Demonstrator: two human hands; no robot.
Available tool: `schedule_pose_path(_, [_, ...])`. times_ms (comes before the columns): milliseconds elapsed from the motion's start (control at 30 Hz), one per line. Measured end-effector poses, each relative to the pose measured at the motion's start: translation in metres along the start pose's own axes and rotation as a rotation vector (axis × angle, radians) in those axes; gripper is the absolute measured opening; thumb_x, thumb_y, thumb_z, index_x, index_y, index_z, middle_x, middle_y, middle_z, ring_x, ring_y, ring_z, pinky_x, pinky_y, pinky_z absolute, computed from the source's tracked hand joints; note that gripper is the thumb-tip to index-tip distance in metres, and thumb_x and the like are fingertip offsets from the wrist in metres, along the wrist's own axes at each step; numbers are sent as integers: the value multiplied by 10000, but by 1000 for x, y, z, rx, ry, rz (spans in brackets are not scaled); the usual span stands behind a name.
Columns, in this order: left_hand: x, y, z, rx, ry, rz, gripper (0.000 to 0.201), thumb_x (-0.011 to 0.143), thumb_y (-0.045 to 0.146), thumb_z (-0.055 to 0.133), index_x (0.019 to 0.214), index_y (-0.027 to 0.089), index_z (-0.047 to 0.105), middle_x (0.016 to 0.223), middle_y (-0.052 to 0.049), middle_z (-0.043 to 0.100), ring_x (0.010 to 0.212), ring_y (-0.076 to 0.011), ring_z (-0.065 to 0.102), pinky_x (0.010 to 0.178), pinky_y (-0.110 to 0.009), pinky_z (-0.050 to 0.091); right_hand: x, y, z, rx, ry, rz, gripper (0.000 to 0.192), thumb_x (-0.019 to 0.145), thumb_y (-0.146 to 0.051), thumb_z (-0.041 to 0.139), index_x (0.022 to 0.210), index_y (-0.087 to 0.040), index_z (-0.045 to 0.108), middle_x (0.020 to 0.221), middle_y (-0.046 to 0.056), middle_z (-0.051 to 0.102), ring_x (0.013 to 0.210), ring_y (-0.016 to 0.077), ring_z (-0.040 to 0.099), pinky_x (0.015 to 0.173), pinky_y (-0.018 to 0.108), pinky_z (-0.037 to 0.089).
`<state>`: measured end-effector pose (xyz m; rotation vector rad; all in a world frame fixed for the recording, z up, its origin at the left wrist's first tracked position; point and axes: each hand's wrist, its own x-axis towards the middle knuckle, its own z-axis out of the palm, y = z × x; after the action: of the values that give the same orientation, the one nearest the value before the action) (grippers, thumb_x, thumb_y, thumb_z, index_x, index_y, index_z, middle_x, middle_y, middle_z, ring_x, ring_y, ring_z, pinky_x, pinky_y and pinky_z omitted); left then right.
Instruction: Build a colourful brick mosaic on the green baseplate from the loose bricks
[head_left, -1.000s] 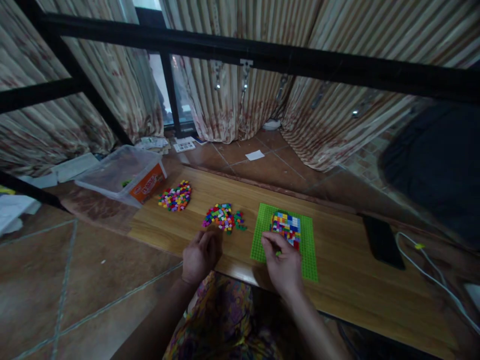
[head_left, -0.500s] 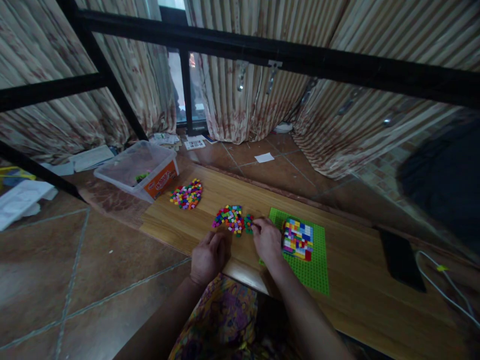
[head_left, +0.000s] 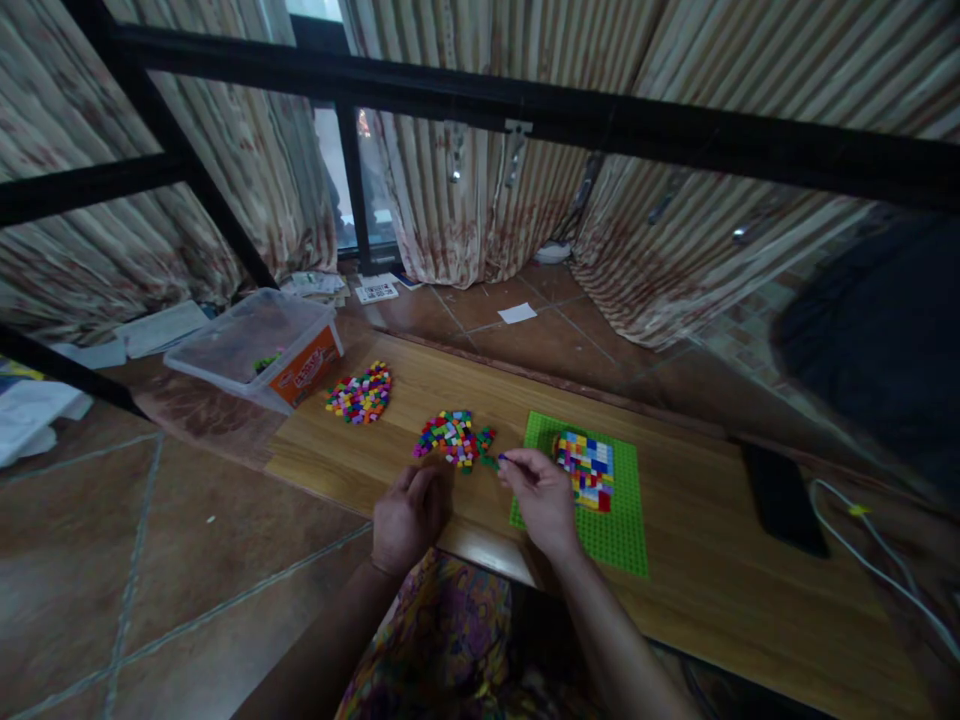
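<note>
My right hand [head_left: 541,497] pinches a small dark purple or blue building brick [head_left: 503,458] between thumb and fingertips. It hovers at the left edge of a green baseplate [head_left: 626,535], partly covering it. On the plate is a block of many-coloured bricks [head_left: 587,470], its left side partly behind my fingers. My left hand [head_left: 409,518] rests by the near table edge with curled fingers; whether anything is in them is hidden. Just beyond it lies a pile of loose mixed bricks [head_left: 452,437], with several green and red ones at its right end.
Another pile of bricks [head_left: 362,393] lies further left on the wooden table [head_left: 701,560]. A clear plastic box [head_left: 225,345] with an orange label stands at its left end. A black phone-like slab [head_left: 784,498] and a white cable [head_left: 862,550] lie right. A black metal frame crosses above.
My right hand has drawn slightly away from the green bricks toward the baseplate, and the pinched dark brick shows more plainly. My left hand stays about where it was. The view has shifted a little.
</note>
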<state>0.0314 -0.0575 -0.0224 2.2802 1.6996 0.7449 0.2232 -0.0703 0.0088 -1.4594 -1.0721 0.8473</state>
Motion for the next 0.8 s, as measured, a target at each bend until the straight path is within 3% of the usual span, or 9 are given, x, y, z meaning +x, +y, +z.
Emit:
schedule_pose_path(133, [1, 0, -1, 15, 20, 18, 239, 912, 290, 440, 1002, 206, 645, 930, -51, 660, 776, -134, 636, 625, -208, 436, -14, -13, -13, 145, 76, 27, 183, 732, -361, 664, 815, -198, 658, 691, -2, 671, 625, 144, 619, 621, 280, 521])
schedule_pose_path(267, [2, -1, -2, 40, 35, 22, 229, 906, 282, 454, 998, 202, 648, 937, -50, 664, 764, -135, 638, 604, -210, 417, -27, -19, -37, 76, 157, 27, 173, 744, -353, 655, 831, -207, 692, 745, 17, 697, 680, 155, 638, 650, 291, 529])
schedule_pose_path(500, [5, 2, -4, 63, 34, 30, 216, 890, 281, 470, 977, 199, 650, 947, -51, 675, 728, -136, 630, 587, -212, 400, -35, 8, -91, -163, 402, 38, 212, 749, -371, 641, 836, -193, 718, 871, 65, 726, 811, 208, 671, 771, 361, 529])
schedule_pose_path(800, [6, 4, -6, 73, 37, 32, 223, 886, 278, 470, 991, 194, 648, 927, -49, 675, 720, -142, 622, 549, -221, 371, -24, 8, -90, -550, 387, -68, 212, 816, -295, 532, 850, -202, 720, 876, 65, 707, 763, 189, 656, 703, 305, 498])
